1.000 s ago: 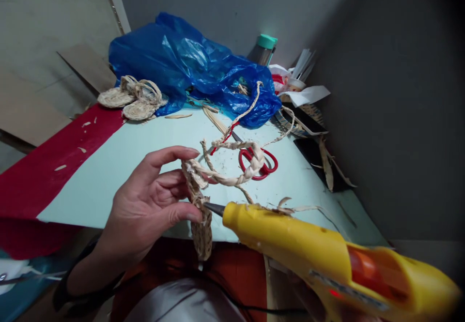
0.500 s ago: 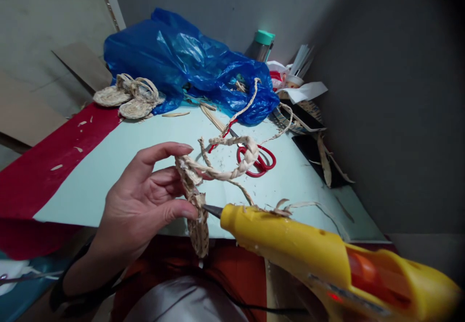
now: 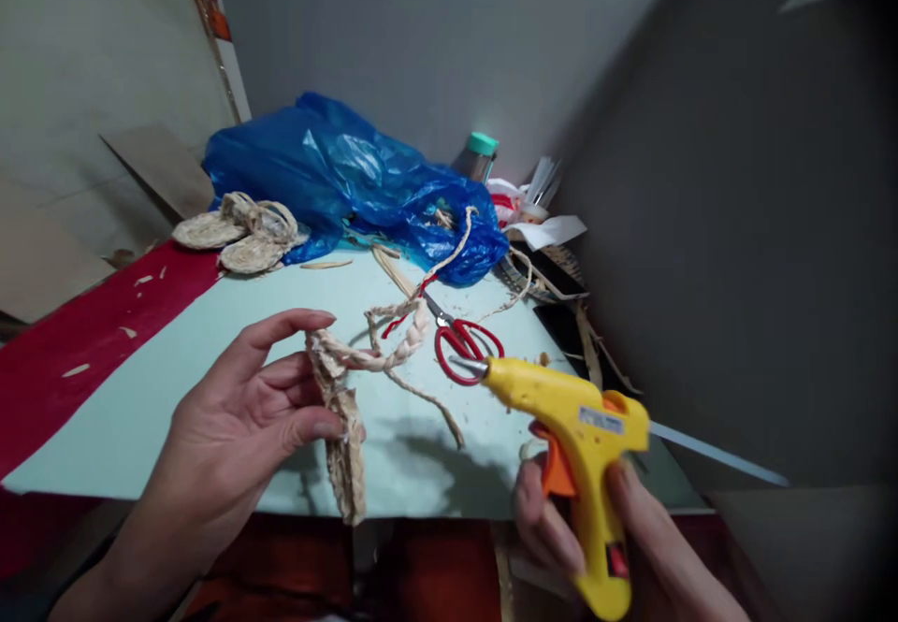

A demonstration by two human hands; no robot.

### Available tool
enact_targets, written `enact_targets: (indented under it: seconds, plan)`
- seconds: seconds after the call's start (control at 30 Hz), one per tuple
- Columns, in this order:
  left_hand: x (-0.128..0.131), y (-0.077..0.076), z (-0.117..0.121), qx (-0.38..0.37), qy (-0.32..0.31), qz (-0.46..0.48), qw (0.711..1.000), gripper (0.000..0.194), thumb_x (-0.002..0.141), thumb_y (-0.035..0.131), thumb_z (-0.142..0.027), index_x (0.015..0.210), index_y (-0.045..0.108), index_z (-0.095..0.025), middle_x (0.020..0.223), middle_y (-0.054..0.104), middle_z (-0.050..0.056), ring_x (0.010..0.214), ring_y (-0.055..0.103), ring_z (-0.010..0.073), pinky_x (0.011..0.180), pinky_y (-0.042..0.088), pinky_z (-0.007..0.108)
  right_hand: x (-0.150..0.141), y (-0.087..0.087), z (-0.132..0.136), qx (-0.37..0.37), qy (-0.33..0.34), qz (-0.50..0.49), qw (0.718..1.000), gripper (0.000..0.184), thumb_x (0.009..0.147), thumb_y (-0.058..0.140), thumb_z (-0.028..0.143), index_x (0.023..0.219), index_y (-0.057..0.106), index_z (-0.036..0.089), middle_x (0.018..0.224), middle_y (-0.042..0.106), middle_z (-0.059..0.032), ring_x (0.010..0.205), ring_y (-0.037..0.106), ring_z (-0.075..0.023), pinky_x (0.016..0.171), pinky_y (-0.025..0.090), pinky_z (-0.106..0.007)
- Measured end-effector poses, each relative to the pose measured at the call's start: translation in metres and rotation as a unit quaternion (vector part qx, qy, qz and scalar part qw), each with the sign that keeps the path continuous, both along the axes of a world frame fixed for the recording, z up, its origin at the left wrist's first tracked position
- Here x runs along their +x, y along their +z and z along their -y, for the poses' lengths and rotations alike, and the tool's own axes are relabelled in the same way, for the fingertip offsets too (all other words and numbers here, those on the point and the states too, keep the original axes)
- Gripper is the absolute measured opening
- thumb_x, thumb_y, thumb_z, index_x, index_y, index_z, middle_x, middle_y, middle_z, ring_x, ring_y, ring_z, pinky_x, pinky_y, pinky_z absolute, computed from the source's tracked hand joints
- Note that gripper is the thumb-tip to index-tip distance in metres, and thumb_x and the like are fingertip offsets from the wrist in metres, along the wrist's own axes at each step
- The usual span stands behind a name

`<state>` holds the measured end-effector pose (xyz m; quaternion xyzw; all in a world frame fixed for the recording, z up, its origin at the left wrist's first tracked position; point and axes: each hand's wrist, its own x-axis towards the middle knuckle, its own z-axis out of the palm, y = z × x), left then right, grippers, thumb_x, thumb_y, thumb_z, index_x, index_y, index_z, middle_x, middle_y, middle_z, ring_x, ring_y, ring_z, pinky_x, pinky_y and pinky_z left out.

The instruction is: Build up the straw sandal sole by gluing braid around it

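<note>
Between thumb and fingers, my left hand [image 3: 245,416] grips a small woven straw slipper [image 3: 345,458], held on edge above the table. A braided straw cord [image 3: 399,351] curves out from its upper end to the right. My right hand [image 3: 561,519] is wrapped around the handle of a yellow glue gun [image 3: 561,397] with an orange trigger. A clear glue stick [image 3: 722,454] juts from the gun's back. The nozzle points left, apart from the slipper. Beyond the nozzle, red-handled scissors [image 3: 469,351] lie on the pale green table sheet [image 3: 231,360].
A finished-looking pair of straw slippers [image 3: 253,234] lies at the back left, beside a blue plastic bag [image 3: 337,164]. Behind the bag stands a green-lidded bottle [image 3: 478,156]. Straw scraps, papers and several glue sticks [image 3: 543,180] crowd the back right, near the grey wall.
The glue gun has moved away from the slipper to the right, and its nozzle no longer touches it. My right hand has come into view. My left hand keeps its hold on the slipper.
</note>
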<state>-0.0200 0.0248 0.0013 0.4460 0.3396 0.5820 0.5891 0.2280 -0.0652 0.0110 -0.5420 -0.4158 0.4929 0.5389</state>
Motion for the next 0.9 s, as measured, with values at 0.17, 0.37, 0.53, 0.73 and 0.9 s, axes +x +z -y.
enact_targets:
  seconds: [0.17, 0.37, 0.53, 0.73, 0.9]
  plan:
    - [-0.004, 0.006, -0.005, -0.040, 0.034, 0.004, 0.999, 0.068, 0.058, 0.089, -0.001, 0.113, 0.069, -0.035, 0.087, 0.079, -0.004, 0.072, 0.076, 0.0188, 0.062, 0.062, 0.020, 0.014, -0.001, -0.037, -0.052, -0.034, -0.142, 0.988, 0.042, 0.087, 0.063, 0.058, 0.101, 0.073, 0.020, 0.073, 0.060, -0.0039, 0.047, 0.034, -0.0077, 0.041, 0.031, -0.020]
    - [0.002, 0.014, -0.007, -0.050, 0.047, -0.019, 0.997, 0.064, 0.058, 0.092, -0.007, 0.112, 0.069, -0.033, 0.087, 0.078, -0.002, 0.083, 0.076, 0.0205, 0.071, 0.062, 0.021, 0.031, -0.018, -0.082, -0.067, -0.012, -0.040, 0.997, 0.044, 0.086, 0.061, 0.060, 0.083, 0.072, 0.018, 0.074, 0.066, -0.0064, 0.060, 0.053, -0.0136, 0.050, 0.042, -0.022]
    - [0.012, 0.018, -0.007, -0.067, 0.059, -0.035, 0.995, 0.054, 0.069, 0.090, -0.019, 0.116, 0.067, -0.032, 0.085, 0.078, -0.001, 0.087, 0.075, 0.0190, 0.068, 0.059, 0.017, 0.037, -0.017, -0.107, -0.108, 0.060, 0.031, 0.992, 0.052, 0.087, 0.050, 0.063, 0.078, 0.069, 0.015, 0.072, 0.070, -0.0114, 0.049, 0.050, -0.0132, 0.045, 0.039, -0.024]
    - [0.020, 0.023, -0.008, -0.062, 0.036, -0.016, 0.997, 0.063, 0.067, 0.090, -0.014, 0.122, 0.063, -0.028, 0.096, 0.079, 0.002, 0.090, 0.075, 0.0196, 0.076, 0.060, 0.021, 0.053, -0.010, -0.128, -0.118, 0.094, 0.218, 0.964, 0.063, 0.089, 0.034, 0.069, 0.066, 0.063, 0.018, 0.063, 0.067, -0.0115, 0.051, 0.056, -0.0175, 0.048, 0.043, -0.028]
    - [0.022, 0.020, -0.007, -0.069, 0.028, -0.008, 0.997, 0.059, 0.069, 0.089, -0.012, 0.120, 0.064, -0.027, 0.091, 0.078, 0.004, 0.084, 0.075, 0.0184, 0.068, 0.058, 0.018, 0.064, -0.006, -0.117, -0.037, -0.005, 0.477, 0.878, 0.047, 0.085, 0.054, 0.055, 0.050, 0.044, 0.024, 0.046, 0.037, -0.0012, 0.044, 0.028, -0.0140, 0.047, 0.017, -0.029]
